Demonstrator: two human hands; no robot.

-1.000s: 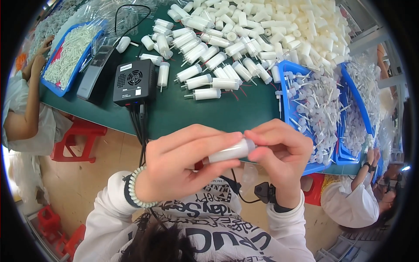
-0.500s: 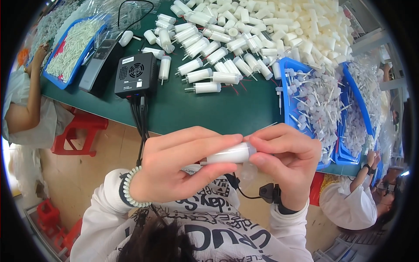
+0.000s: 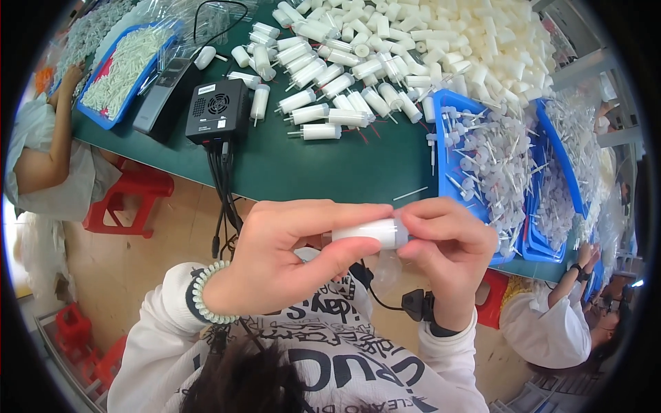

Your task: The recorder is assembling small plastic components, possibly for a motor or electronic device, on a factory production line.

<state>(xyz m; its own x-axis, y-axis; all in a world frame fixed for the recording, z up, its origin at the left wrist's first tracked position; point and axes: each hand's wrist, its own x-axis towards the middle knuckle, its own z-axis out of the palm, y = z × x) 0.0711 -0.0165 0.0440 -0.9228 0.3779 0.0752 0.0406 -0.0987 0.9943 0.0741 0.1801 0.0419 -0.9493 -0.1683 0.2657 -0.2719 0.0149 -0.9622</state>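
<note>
In front of my chest I hold a clear plastic tube [image 3: 365,235] with a white foam cylinder inside, lying nearly level. My left hand [image 3: 275,244] grips it between the thumb below and the fingers above. At its right end sits a translucent cap [image 3: 401,233], pinched between the thumb and fingers of my right hand [image 3: 449,237]. The tube's left end is mostly hidden by my left hand. A thin white stick [image 3: 411,193] lies on the table just beyond my right fingers.
Several similar tubes [image 3: 322,131] lie beyond, before a heap of white foam cylinders [image 3: 475,41]. Blue trays [image 3: 444,155] of capped sticks stand right. A black box [image 3: 217,113] with cables and a blue tray [image 3: 103,122] of small rods stand left. Other people sit at both sides.
The tube stays in both hands, and my right fingers are still on the cap. The view has shifted slightly, and the thin stick on the table shows more fully.
</note>
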